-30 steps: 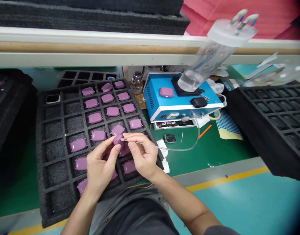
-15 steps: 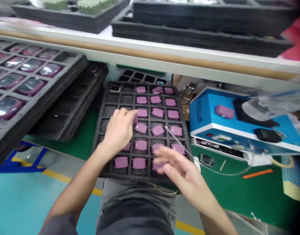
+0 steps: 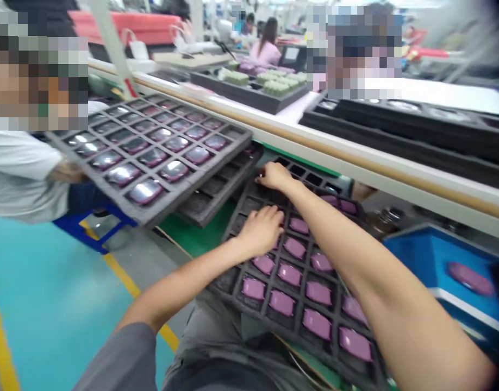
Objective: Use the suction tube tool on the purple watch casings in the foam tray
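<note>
The bare right forearm blocks part of a black foam tray of rounded purple cases, between a dark-grey gridded tray of glossy watches and a blue boxy machine, the right hand bunched near its far corner, the left hand half-curled over its left side, any grip too blurred to tell.

Pale sleeve: a co-worker's, at your frame's left edge.
Green blocks: upper middle of your view.
Blue machine: your lower right.
</note>
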A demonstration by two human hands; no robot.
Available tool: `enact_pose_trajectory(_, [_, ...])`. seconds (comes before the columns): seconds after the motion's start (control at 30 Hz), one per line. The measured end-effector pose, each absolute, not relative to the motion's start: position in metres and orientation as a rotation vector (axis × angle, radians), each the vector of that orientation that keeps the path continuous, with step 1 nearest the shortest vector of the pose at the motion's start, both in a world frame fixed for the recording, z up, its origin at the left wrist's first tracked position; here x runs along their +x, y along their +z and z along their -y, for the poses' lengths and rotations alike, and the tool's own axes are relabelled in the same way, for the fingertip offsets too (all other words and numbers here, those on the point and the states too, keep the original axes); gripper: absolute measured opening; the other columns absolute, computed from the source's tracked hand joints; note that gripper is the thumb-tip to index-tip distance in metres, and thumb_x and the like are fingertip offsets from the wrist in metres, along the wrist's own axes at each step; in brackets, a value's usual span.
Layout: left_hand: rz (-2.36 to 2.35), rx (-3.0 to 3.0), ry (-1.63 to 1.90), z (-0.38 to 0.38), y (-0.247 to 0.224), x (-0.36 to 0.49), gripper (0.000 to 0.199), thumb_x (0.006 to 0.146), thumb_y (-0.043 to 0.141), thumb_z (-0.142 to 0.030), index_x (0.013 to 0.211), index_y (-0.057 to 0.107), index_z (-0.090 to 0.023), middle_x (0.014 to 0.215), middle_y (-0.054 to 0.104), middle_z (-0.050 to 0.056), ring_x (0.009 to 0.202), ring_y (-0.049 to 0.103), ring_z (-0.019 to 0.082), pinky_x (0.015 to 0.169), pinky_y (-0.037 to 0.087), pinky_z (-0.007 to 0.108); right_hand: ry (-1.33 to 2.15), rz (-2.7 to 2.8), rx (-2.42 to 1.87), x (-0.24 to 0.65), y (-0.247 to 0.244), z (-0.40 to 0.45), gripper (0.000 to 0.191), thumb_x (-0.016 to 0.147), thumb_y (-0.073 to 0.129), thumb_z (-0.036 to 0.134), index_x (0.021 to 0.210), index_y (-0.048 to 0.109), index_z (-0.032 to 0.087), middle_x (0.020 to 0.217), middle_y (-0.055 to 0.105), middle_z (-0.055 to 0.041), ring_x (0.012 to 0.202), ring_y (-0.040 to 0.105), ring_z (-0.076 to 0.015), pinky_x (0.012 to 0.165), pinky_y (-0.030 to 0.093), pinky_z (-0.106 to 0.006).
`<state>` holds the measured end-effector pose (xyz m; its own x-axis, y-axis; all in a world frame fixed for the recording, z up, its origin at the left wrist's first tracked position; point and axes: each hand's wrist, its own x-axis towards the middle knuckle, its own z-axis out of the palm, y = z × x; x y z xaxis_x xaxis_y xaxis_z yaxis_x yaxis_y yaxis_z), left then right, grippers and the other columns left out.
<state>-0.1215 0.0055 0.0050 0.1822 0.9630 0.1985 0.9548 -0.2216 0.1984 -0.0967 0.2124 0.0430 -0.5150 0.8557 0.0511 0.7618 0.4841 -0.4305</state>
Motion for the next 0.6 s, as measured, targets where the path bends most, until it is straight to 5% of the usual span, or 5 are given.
enact_pose_trajectory(0.17, [-1.82,2.731,0.726,0.094,0.06,-0.161,0.031,0.106,0.053,-0.033,0.13,0.068,-0.02,0.147,0.067,0.013,0.137,0.062,0.024,0.117,0.044,0.045,0.582,2.501,-1.348,-0.093,0.034,-0.221,0.013,0.071,0.089,0.02,0.077,0.079,0.018,0.083,0.08,-0.0104,0.092,0.076,-0.0304,0.086,0.057,-0.036])
enact_pose_trajectory(0.3, [-2.417,2.418,1.028,0.16,0.125,-0.236,0.022,0.103,0.057,-0.028,0.114,0.076,-0.022,0.12,0.08,0.009,0.117,0.073,0.026,0.109,0.049,0.046,0.581,2.429,-1.297,-0.089,0.029,-0.215,0.016,0.068,0.089,0.026,0.075,0.076,0.019,0.077,0.078,-0.0077,0.083,0.073,-0.0264,0.079,0.055,-0.035])
enact_pose_trajectory(0.43, [-2.81,1.794,1.14,0.173,0.136,-0.307,0.038,0.093,0.067,-0.036,0.128,0.07,-0.021,0.141,0.07,0.013,0.137,0.061,0.035,0.117,0.046,0.053,0.543,2.287,-1.208,-0.093,0.036,-0.186,0.018,0.078,0.076,0.03,0.092,0.078,0.018,0.092,0.081,-0.0101,0.091,0.072,-0.0262,0.086,0.055,-0.037])
enact_pose_trajectory(0.6, [-2.545,1.135,2.096,0.152,0.097,-0.305,0.071,0.076,0.072,-0.04,0.14,0.046,-0.023,0.154,0.053,0.013,0.14,0.056,0.028,0.105,0.057,0.043,0.536,2.142,-1.131,0.004,0.06,-0.114,0.022,0.083,0.073,0.031,0.101,0.08,0.02,0.099,0.082,-0.0059,0.089,0.072,-0.0227,0.089,0.056,-0.037])
